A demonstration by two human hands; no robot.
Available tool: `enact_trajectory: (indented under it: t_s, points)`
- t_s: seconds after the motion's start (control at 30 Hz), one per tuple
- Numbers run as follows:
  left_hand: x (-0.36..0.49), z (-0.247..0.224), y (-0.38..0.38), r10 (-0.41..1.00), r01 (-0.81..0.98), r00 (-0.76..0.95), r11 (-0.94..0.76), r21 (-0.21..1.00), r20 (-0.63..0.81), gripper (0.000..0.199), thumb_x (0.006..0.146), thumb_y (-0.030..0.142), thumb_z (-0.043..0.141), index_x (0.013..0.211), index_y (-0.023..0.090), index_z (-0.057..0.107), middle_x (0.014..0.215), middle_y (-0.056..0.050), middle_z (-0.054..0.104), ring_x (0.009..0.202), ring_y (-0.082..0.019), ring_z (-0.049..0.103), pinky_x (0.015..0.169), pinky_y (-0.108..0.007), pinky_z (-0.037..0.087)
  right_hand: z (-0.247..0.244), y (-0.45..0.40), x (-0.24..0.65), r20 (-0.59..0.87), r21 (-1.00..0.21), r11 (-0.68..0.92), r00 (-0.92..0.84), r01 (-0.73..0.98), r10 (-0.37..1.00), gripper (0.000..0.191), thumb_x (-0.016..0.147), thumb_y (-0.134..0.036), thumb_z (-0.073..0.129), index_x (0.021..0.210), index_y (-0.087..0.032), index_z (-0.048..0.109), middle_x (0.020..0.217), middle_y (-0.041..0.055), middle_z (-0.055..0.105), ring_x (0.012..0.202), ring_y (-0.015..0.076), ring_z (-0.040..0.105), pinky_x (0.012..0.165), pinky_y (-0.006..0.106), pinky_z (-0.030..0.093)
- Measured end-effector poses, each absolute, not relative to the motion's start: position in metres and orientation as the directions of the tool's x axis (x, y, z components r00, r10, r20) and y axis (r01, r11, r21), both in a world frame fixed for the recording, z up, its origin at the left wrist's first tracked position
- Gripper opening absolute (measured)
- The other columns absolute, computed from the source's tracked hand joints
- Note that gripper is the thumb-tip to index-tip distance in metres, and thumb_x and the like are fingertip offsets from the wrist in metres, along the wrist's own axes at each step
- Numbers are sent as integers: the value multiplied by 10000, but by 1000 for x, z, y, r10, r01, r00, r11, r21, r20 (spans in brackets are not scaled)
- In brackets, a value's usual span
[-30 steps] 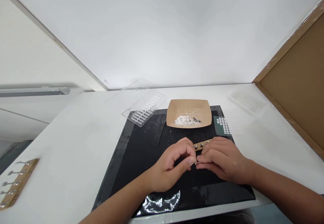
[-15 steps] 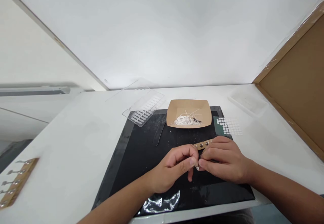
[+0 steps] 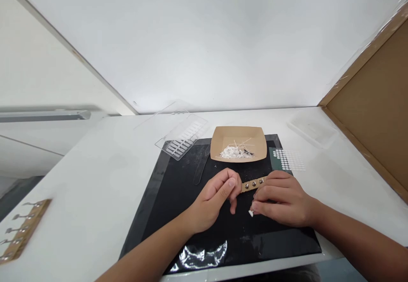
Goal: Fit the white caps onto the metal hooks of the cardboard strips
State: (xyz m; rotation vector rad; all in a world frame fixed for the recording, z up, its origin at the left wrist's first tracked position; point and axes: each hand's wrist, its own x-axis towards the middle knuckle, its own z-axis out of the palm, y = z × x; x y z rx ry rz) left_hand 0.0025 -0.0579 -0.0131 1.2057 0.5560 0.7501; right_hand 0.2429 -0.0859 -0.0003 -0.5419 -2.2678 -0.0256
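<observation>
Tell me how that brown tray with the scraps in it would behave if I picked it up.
The brown tray looks like thin card, so it's probably light and may flex if squeezed. Its low, wide shape suggests it won't tip easily. The scraps look loose, so they'd likely slide if you tilted it.

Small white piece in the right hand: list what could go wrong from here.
The small white piece pokes out past the fingertips of the right hand, so it could slip from that grip onto the black mat. The left hand is right beside the studded strip and might nudge it.
</observation>
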Motion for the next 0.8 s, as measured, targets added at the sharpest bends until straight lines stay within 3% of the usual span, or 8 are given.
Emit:
enact_trajectory:
  t_s: [0.27, 0.47, 0.57, 0.67, 0.8]
  points:
    - [1, -8, -60, 753, -244, 651, 83, 966, 100, 415, 1145, 488, 371, 838, 213, 417, 805, 28, 403, 621, -105, 440, 563, -242, 475, -3, -78, 250, 748, -264, 873, -484, 410, 454, 94, 1015, -159, 684, 1020, -251, 667, 811, -24, 765, 668, 126, 679, 692, 309, 496]
    - [-5, -2, -59, 752, -68, 615, -250, 966, 238, 468, 1162, 434, 323, 767, 208, 433, 705, 20, 447, 610, -121, 473, 621, -280, 423, -6, -76, 251, 745, -290, 866, -472, 407, 471, 131, 991, -157, 717, 1055, -262, 669, 837, -30, 772, 680, 125, 686, 706, 305, 510]
    - [-9, 0, -54, 782, 131, 508, -485, 864, 362, 531, 1161, 393, 338, 683, 200, 462, 626, 15, 473, 573, -119, 462, 597, -279, 387, -7, -75, 252, 754, -285, 870, -466, 403, 463, 125, 987, -150, 722, 1043, -250, 671, 850, -20, 773, 690, 127, 687, 703, 302, 517]
    - [-12, 1, -46, 771, 261, 433, -602, 754, 466, 558, 1147, 297, 407, 615, 189, 537, 589, 10, 575, 556, -105, 537, 614, -262, 425, -7, -75, 252, 753, -273, 868, -469, 415, 461, 118, 986, -142, 731, 1019, -235, 667, 848, -8, 768, 699, 129, 680, 703, 300, 519]
    - [-14, 0, -40, 685, 329, 415, -727, 603, 599, 352, 1067, 191, 601, 740, 196, 732, 678, 24, 732, 612, -99, 649, 655, -235, 484, -7, -75, 253, 750, -269, 865, -472, 424, 464, 120, 982, -144, 744, 1012, -228, 664, 842, -5, 762, 695, 128, 670, 708, 300, 524]
